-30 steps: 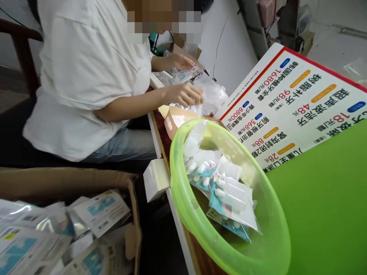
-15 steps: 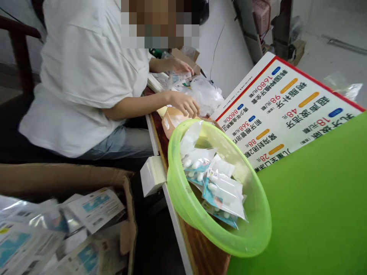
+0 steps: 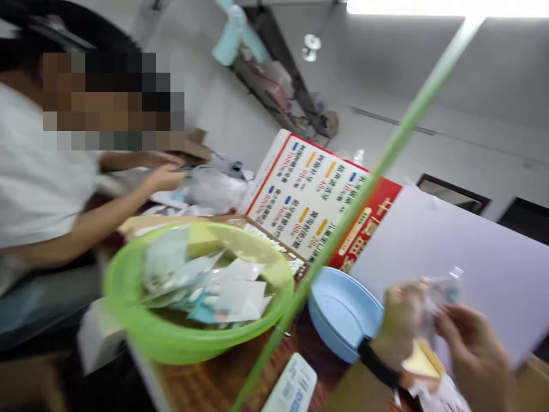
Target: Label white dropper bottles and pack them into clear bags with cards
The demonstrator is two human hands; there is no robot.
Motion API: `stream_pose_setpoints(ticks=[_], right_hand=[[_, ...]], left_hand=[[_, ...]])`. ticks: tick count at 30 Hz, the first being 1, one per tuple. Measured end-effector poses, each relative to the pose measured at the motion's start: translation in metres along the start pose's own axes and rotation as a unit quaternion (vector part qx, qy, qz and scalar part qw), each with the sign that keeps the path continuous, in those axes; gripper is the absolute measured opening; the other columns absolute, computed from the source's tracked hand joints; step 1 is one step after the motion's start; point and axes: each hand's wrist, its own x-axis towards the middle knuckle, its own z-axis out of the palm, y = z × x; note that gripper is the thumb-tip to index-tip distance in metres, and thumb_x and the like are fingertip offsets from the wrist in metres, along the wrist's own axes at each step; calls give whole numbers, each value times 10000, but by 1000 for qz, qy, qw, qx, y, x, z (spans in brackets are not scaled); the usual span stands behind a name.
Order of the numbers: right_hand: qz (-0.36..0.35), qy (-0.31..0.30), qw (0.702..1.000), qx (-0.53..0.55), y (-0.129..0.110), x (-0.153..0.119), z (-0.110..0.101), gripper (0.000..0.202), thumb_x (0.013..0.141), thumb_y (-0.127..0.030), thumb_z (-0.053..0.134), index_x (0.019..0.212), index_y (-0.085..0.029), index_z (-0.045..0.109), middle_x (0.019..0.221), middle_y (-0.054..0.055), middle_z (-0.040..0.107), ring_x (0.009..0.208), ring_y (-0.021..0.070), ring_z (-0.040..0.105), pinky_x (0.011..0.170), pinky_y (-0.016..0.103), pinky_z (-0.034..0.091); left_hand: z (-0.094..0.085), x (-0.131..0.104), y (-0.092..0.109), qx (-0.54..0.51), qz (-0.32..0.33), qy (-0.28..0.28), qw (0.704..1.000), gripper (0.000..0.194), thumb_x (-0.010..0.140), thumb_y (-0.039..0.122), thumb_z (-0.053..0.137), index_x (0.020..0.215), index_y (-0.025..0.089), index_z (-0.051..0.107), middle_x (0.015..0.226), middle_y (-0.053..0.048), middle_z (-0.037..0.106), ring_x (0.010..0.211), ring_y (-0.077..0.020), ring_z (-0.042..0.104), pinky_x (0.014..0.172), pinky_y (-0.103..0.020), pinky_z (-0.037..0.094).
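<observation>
At the lower right, blurred by motion, my left hand (image 3: 401, 312) wears a black band at the wrist and is closed on a small clear plastic packet (image 3: 446, 289). My right hand (image 3: 469, 337) pinches the same packet from the other side. What lies inside it is too blurred to tell. Below the hands is a yellow and orange container (image 3: 422, 363) with crumpled pale material beside it. A light blue basin (image 3: 343, 312) stands just left of my left hand. Further left, a green basin (image 3: 150, 343) contains several packets (image 3: 234, 294) with white and blue showing.
A thin green panel edge (image 3: 364, 206) slants across the view between the basins. A white, blue-lettered box (image 3: 294, 383) lies on the wooden table (image 3: 206, 380). A printed price board (image 3: 309, 194) stands behind. On the left, a co-worker in a white shirt (image 3: 43, 177) has both hands together.
My view has swung right and up, bringing both my hands, the packet and the blue basin into sight. The carton of packets has left the view. The co-worker's hands have come together.
</observation>
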Motion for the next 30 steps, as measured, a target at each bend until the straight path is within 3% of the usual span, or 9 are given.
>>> stream_pose_setpoints(ticks=[1,3,5,10,14,18,24,30], right_hand=[[6,-6,999,36,3,0,2,424,698,-631,721,866,-247,653,798,98,694,681,268,659,655,470,544],[12,10,994,109,5,-1,11,362,787,-553,651,909,-212,637,822,81,684,726,234,654,682,416,547],[25,25,988,151,6,-2,21,286,836,-469,613,921,-196,624,805,60,671,717,197,635,658,351,535],[41,-43,977,203,19,-2,24,161,832,-328,591,923,-197,612,776,30,652,675,159,606,617,292,500],[64,-94,969,218,37,7,14,136,819,-298,578,916,-204,589,754,11,631,651,150,585,594,287,472],[74,-135,963,222,46,13,8,103,812,-261,569,898,-204,578,754,3,616,674,147,582,619,291,462],[78,-132,960,234,47,15,6,90,811,-187,523,888,-198,567,735,-12,589,650,126,555,603,282,434],[87,-133,957,244,52,18,2,86,815,-187,519,888,-192,563,756,-4,601,688,133,569,620,293,440]], left_hand=[[1,-1,-6,2,-27,-18,999,394,703,503,787,638,150,622,568,1,553,504,-92,473,528,-254,395],[-4,2,-8,37,-59,-41,997,369,571,416,867,711,126,688,634,-21,612,560,-108,524,577,-254,418],[-10,8,-7,101,-61,-36,992,339,530,328,874,738,119,707,654,-25,635,589,-117,554,593,-244,438],[-18,17,-15,147,-64,43,986,262,556,252,848,725,104,713,699,-58,702,615,-138,628,620,-245,494],[-18,21,-21,142,-60,85,984,235,644,209,806,845,109,736,866,-96,763,761,-196,711,698,-276,562],[-17,24,-27,138,-30,115,983,117,756,148,711,870,131,733,979,-83,770,903,-193,720,819,-279,577],[-18,22,-34,155,-40,92,983,194,759,149,710,953,144,725,985,-78,768,935,-226,720,912,-362,562],[-17,19,-38,200,-29,86,976,298,681,83,720,972,147,721,980,-73,770,984,-223,709,917,-315,540]])
